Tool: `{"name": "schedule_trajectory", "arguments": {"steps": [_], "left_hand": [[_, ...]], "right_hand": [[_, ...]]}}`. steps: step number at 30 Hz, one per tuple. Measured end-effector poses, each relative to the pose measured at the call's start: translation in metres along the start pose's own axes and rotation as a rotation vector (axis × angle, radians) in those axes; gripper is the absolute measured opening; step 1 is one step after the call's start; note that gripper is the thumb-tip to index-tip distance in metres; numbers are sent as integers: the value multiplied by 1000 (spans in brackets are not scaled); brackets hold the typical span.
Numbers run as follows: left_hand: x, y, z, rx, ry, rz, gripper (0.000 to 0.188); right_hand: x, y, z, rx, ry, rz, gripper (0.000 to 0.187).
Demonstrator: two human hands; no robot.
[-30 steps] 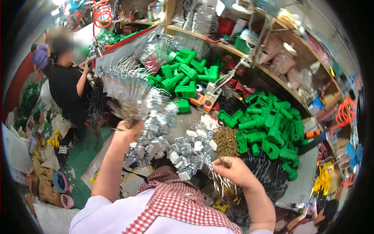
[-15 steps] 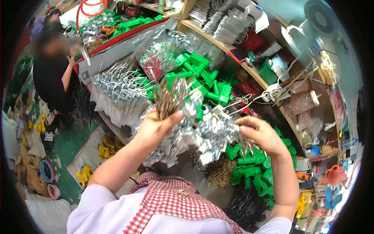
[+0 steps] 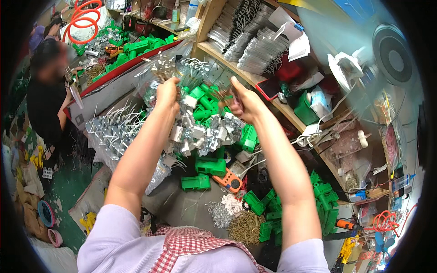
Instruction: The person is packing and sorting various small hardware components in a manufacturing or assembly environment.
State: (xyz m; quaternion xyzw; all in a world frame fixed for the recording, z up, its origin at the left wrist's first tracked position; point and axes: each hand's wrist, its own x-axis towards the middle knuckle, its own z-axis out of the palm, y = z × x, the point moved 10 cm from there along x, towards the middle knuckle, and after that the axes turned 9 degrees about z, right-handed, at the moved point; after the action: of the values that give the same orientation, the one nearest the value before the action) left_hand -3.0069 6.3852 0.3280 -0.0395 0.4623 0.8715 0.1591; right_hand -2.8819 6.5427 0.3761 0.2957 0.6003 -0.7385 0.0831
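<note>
Both arms reach forward over the workbench. My left hand (image 3: pixel 168 94) is closed on a bundle of thin brown wires (image 3: pixel 165 70) that sticks up past its fist. My right hand (image 3: pixel 248 101), fingers curled, grips another brown wire bundle (image 3: pixel 223 94). A cluster of small silver and white parts (image 3: pixel 200 132) lies or hangs between and below the hands; whether all of them join the held wires I cannot tell. Under and around it are green plastic housings (image 3: pixel 210 166). Closer to me lies an orange and grey device (image 3: pixel 228 181) with a round dark spot.
Piles of brass-coloured screws (image 3: pixel 246 229), silver screws (image 3: pixel 221 214) and white pieces (image 3: pixel 232 204) lie near me. White-wired parts (image 3: pixel 114 132) stand at left. A wooden shelf (image 3: pixel 291 107) runs along the right. A person in black (image 3: pixel 45 95) works at far left.
Both hands have moved forward and away from my body with the wire bundles, the silver and white parts shifting too. The orange device, silver screws and white pieces now show.
</note>
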Motion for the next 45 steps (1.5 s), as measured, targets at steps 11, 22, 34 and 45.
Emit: {"name": "schedule_trajectory", "arguments": {"steps": [11,22,34,45], "left_hand": [[-7,0,-1,675,51,721,49],[-24,-12,25,1003,-626,481,46],[-23,19,20,614,-371,486,25],[8,-65,74,1560,-505,400,66]], "right_hand": [[82,33,26,19,179,-238,28],[50,34,-11,-436,410,-573,39],[-10,-17,-16,-353,741,-795,21],[13,39,-89,-425,918,-519,53]]}}
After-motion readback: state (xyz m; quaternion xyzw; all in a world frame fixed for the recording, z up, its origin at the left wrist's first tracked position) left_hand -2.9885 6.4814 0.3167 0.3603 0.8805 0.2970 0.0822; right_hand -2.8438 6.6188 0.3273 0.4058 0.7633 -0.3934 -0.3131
